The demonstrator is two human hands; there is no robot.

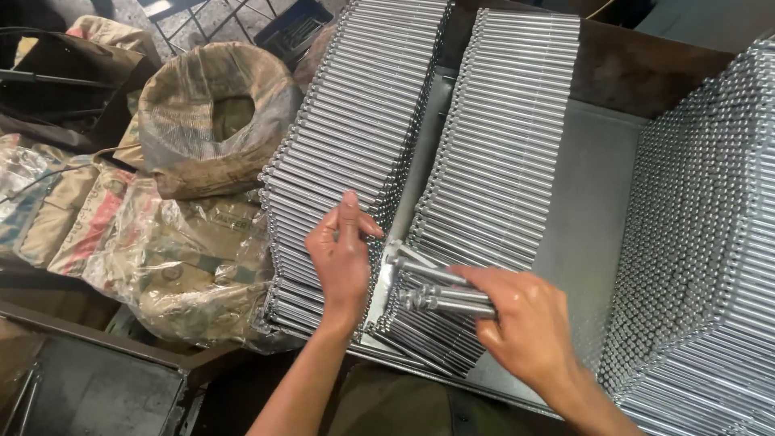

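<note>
My right hand [525,323] grips a small bundle of silver metal rods [440,289], their ends pointing left over the near end of the middle stack of rods [504,137]. My left hand [343,258] rests flat with fingers spread on the near right edge of the left stack of rods [355,121]. It holds nothing. Between the two stacks runs a narrow gap showing the metal tray floor [424,153].
A third, taller stack of rods [702,242] fills the right side, with bare tray floor [585,210] beside it. Left of the tray lie crumpled sacks, one rolled open [214,113]. A dark metal box [97,387] sits at the lower left.
</note>
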